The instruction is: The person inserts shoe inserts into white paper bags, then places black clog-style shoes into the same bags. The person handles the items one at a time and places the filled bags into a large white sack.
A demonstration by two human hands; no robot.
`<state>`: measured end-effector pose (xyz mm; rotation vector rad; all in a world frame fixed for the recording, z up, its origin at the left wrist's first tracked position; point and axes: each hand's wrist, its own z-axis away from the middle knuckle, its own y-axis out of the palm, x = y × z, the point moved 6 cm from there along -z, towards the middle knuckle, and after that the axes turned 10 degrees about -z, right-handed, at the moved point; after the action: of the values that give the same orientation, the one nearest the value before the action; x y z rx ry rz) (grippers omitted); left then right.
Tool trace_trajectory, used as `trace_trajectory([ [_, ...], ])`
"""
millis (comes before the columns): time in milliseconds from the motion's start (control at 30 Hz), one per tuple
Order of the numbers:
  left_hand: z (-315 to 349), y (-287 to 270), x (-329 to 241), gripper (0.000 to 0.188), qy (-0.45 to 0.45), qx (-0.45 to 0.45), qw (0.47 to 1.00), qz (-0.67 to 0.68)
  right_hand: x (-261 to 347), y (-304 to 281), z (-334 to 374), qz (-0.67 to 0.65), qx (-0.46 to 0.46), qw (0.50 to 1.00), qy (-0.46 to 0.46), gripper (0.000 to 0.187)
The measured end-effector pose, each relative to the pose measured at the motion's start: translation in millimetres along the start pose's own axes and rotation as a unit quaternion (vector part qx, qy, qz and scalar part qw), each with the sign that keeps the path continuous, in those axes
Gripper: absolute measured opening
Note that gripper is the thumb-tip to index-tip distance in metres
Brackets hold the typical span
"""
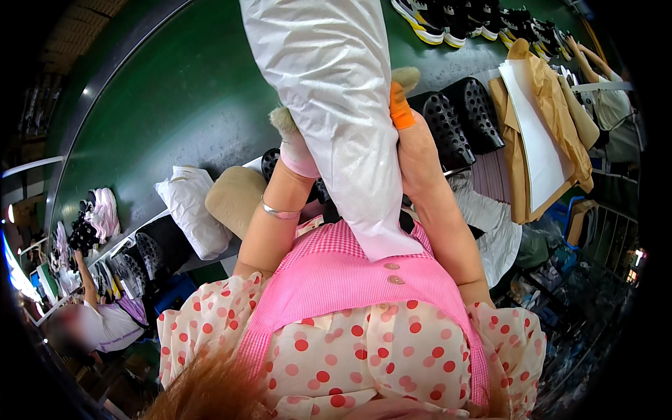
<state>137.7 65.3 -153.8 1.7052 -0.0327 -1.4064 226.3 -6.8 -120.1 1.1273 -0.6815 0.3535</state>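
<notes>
Left hand: we grip the long, crinkled white sheet by its left edge, fingers hidden.
Right hand: orange-wrapped at one finger, holding the opposite edge.
White sheet: between our hands, its lower end over our pink checked apron.
Right side: two black perforated blocks, then brown and white papers.
Glossy green worktop: black shoes beyond.

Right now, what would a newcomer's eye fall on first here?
Probably the crinkled white material in the upper middle, between the left hand and the right hand. Next, the orange wrap on the right hand and the pink apron at lower centre. At upper right, shoes line the green table.
</notes>
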Motion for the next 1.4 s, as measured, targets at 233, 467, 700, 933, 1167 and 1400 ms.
trace_trajectory([
  [233,1,-7,-2,0.091,0.036,0.047,0.997,0.055,-9,-26,-3,0.09,-0.055,0.991,0.079,0.057],
  [467,-10,5,-16,0.07,0.092,0.003,0.996,-0.023,11,-26,7,0.073,-0.029,0.996,0.036,0.052],
  [700,-33,8,-43,0.065,0.117,-0.077,0.99,0.023,22,4,27,0.087,0.086,0.992,-0.006,0.066],
  [933,-50,14,-55,0.048,0.188,-0.03,0.979,0.076,-4,-6,8,0.163,0.002,0.984,0.071,0.05],
  [1167,-58,8,-49,0.047,0.166,-0.115,0.966,0.163,37,10,18,0.513,-0.115,0.78,-0.339,0.039],
  [1400,-63,6,-45,0.049,0.065,-0.174,0.951,0.246,28,32,24,0.542,-0.012,0.598,-0.591,0.055],
])
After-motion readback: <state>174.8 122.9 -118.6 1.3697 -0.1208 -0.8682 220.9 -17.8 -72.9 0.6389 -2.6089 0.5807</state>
